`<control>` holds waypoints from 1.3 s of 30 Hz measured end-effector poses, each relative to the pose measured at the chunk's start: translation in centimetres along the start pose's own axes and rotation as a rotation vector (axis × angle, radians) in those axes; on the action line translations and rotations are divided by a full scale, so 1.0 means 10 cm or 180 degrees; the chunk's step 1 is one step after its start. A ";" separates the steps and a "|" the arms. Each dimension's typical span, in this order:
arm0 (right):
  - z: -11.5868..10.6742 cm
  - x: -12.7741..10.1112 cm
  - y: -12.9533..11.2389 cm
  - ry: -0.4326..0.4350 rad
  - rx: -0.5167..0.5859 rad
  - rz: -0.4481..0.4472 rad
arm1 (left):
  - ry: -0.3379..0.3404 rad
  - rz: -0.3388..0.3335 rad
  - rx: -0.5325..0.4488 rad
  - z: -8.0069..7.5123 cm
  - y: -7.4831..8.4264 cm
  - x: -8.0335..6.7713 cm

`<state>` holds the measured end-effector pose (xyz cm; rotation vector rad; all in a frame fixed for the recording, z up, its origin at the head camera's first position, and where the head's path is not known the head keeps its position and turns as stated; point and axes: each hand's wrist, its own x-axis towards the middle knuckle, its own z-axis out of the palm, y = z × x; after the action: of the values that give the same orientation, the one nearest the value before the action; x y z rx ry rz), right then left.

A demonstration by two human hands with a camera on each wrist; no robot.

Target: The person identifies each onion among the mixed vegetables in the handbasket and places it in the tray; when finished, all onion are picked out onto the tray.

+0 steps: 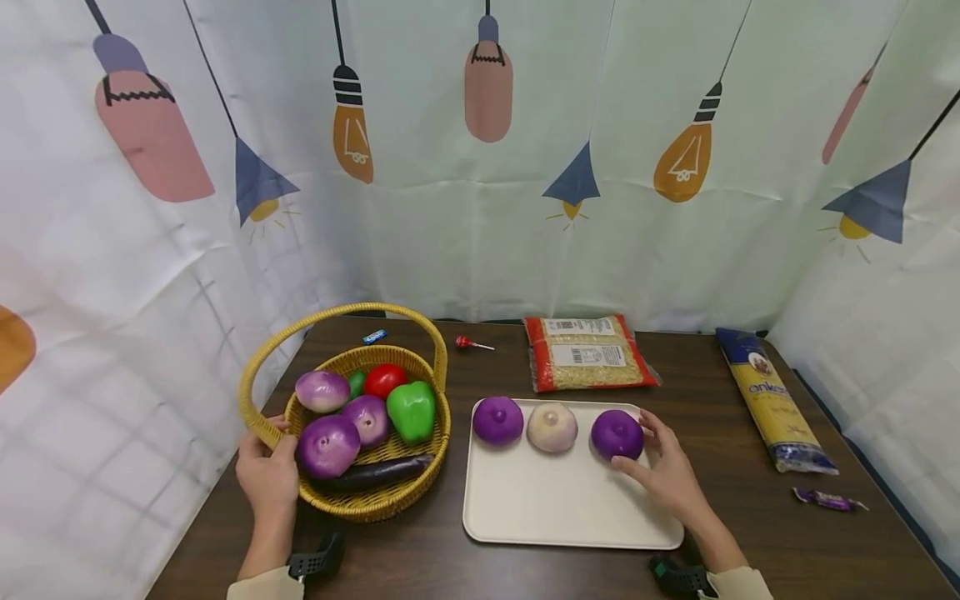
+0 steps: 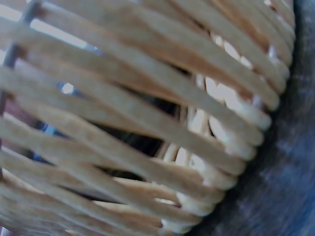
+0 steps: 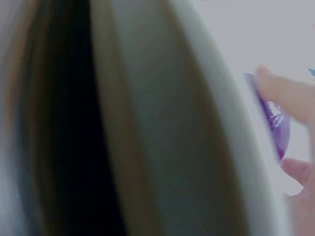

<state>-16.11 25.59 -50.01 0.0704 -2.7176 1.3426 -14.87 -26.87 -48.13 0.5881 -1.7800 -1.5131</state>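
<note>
Right wrist view blurred, purple onion (image 3: 275,125) half-hidden

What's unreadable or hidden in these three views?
- Left wrist view: only blurred weave of the basket; the left hand is out of frame.
- Right wrist view: a blurred tray rim fills it; the purple onion is a sliver behind the fingers.
- Head view: text on the pasta packet and the grain bag is too small.

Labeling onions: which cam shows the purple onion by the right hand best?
Head view: the purple onion sits whole on the tray, right hand touching it. Right wrist shows only a blurred purple sliver past the tray edge. Left wrist shows only basket weave.
</note>
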 end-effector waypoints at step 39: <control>2.48 0.07 -2.60 -0.1490 -0.0064 -0.1410 | -0.0164 -0.0005 -0.0169 -0.02 0.00 0.02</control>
<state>-16.42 -9.90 -44.33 1.0373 -2.8077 1.2828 -14.87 -27.10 -48.04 0.5289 -1.7725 -1.5846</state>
